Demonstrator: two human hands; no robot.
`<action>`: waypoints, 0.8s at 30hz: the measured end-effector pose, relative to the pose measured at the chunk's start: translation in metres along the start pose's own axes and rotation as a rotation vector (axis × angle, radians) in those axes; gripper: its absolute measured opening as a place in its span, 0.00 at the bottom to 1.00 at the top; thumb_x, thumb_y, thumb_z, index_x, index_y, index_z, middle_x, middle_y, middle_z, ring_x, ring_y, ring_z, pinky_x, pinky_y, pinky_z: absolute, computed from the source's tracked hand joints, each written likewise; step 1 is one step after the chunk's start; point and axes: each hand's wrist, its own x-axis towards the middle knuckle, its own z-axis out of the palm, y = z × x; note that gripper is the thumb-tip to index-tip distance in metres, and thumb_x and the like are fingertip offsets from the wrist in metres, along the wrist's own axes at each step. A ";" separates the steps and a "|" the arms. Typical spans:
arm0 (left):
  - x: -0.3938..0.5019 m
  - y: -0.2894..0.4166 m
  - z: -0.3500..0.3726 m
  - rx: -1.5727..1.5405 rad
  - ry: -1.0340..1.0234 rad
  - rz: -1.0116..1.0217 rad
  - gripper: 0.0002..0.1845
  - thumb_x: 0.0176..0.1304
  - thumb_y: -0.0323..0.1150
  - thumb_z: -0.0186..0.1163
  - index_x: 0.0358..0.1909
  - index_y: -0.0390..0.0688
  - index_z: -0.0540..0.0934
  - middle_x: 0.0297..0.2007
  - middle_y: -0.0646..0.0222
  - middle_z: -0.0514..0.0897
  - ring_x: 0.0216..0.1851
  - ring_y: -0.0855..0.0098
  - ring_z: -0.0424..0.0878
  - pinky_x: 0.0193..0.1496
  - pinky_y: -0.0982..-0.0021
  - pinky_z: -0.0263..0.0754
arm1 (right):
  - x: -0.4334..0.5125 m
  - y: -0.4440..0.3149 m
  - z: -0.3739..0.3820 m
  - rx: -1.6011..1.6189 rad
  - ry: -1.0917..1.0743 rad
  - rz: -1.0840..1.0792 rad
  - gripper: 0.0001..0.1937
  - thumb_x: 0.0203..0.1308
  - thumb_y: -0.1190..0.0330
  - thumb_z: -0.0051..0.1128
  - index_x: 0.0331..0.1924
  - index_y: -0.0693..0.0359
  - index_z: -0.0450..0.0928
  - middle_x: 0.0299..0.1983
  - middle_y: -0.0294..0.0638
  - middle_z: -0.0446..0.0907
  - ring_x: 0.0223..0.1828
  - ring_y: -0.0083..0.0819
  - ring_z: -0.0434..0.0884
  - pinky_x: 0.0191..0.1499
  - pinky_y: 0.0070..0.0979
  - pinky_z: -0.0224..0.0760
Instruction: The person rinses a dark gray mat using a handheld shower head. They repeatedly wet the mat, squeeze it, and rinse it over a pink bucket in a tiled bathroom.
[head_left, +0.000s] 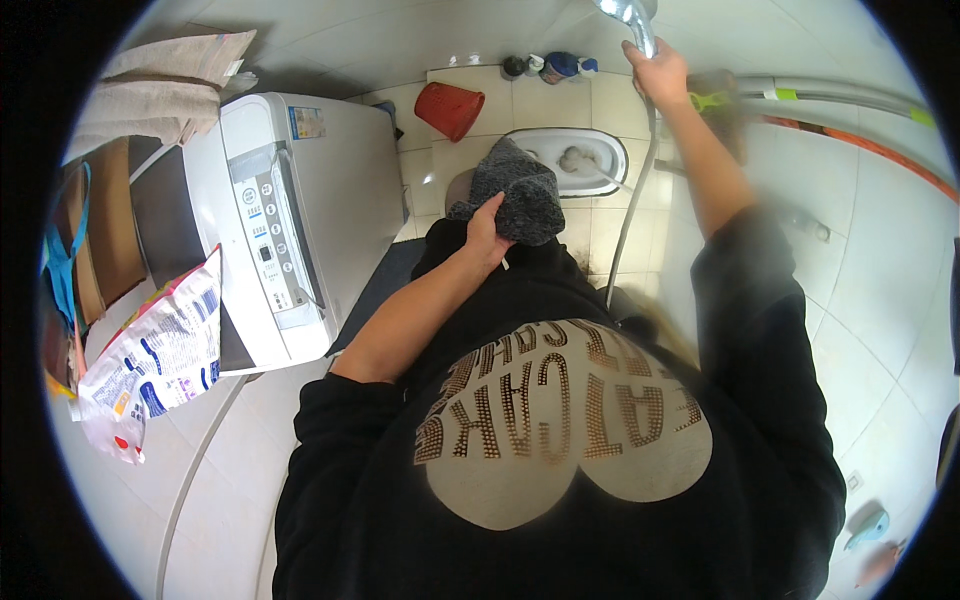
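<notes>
My left hand (489, 238) grips a piece of mottled dark grey fabric (517, 191), bunched or folded in front of my legs. What kind of item it is, I cannot tell. Up at the far wall, my right hand (661, 73) is closed around the handle of a chrome shower head (637, 19), whose top is cut off by the picture's edge. From there a grey shower hose (631, 210) hangs down past my right side. Beyond the fabric, a white squat toilet (551, 138) is set in the tiled floor, with greyish foam or water in its bowl.
To the left stands a white washing machine (352, 180), with a detergent bag (161, 360) and towels (161, 112) over it. A red plastic basket (450, 111) and several bottles (559, 67) stand by the far wall. Poles (832, 90) run along the right wall.
</notes>
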 end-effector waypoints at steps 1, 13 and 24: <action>0.002 -0.001 -0.002 -0.007 -0.008 -0.001 0.22 0.70 0.41 0.52 0.60 0.40 0.71 0.57 0.60 0.77 0.60 0.57 0.74 0.62 0.48 0.68 | 0.001 0.001 0.003 0.006 -0.036 0.009 0.18 0.54 0.54 0.62 0.28 0.63 0.76 0.15 0.39 0.77 0.15 0.27 0.77 0.25 0.27 0.73; 0.009 -0.011 -0.018 -0.063 0.013 -0.026 0.22 0.68 0.40 0.55 0.60 0.41 0.71 0.57 0.61 0.77 0.59 0.58 0.75 0.60 0.49 0.71 | -0.020 0.014 0.049 -0.105 -0.142 -0.037 0.19 0.54 0.54 0.64 0.34 0.64 0.79 0.16 0.41 0.78 0.15 0.28 0.78 0.25 0.28 0.74; 0.006 -0.029 -0.013 -0.231 -0.028 -0.119 0.20 0.68 0.40 0.54 0.57 0.41 0.74 0.57 0.61 0.78 0.59 0.57 0.74 0.65 0.50 0.65 | -0.031 0.019 0.089 -0.080 -0.290 0.022 0.18 0.56 0.55 0.64 0.35 0.65 0.78 0.16 0.38 0.76 0.14 0.24 0.74 0.21 0.25 0.68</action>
